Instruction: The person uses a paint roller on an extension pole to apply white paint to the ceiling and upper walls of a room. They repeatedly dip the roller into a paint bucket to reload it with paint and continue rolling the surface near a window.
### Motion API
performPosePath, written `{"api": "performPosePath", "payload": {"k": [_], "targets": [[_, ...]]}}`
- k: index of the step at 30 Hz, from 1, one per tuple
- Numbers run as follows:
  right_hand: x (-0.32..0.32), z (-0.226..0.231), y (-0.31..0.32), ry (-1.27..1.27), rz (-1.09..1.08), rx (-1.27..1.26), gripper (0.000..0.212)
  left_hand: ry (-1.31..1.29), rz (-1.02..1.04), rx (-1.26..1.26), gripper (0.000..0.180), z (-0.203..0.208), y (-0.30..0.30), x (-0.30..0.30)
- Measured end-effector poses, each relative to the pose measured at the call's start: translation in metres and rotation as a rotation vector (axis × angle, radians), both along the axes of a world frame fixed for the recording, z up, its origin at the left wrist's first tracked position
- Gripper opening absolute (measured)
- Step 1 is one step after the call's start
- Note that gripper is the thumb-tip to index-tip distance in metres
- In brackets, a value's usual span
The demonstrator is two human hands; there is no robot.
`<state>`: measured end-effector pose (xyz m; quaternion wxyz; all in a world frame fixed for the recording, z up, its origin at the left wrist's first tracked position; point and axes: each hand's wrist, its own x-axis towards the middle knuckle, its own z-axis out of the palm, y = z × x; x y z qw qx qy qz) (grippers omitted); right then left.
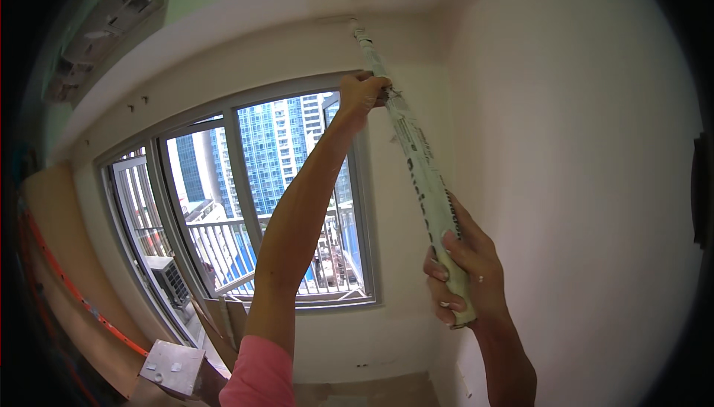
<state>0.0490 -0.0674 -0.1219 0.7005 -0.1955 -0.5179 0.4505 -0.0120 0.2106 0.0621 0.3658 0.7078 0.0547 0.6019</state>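
Beside the tall pale wall (pixel 569 169) and the window (pixel 279 136), we had the long printed tube (pixel 415 162) slanting up before us, seemingly so its length could span the height. Our right hand (pixel 477 262) grasped its lower end, likely for control, while our left hand (pixel 362 91) clasped it higher, presumably steadying it; whether the small, distant tip (pixel 361 34) touched anything, we could not tell.

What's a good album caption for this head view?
Left hand near the top, right hand around the bottom, a long pale tube points upward beside a window.
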Motion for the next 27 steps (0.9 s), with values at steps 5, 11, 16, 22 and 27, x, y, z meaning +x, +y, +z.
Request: {"api": "performPosePath", "payload": {"k": [5,11,16,22,27], "targets": [[0.013,-0.009,-0.009,-0.064,0.010,-0.022,0.060,0.000,0.075,0.003,0.041,-0.010,-0.009,-0.002],[0.009,-0.080,-0.107,-0.260,-0.677,0.118,0.067,0.148,-0.116,0.133,0.061,-0.040,-0.154,0.001],[-0.041,-0.124,-0.192,0.280,-0.502,-0.108,0.070,0.198,-0.128,0.206,0.071,-0.084,-0.231,-0.063],[-0.076,-0.214,-0.274,0.353,-0.481,-0.223,0.067,0.191,-0.533,0.075,0.082,-0.137,-0.303,-0.086],[-0.046,-0.315,-0.285,-0.151,-0.034,-0.631,0.062,0.278,-0.702,-0.183,0.073,-0.207,-0.312,-0.105]]}}
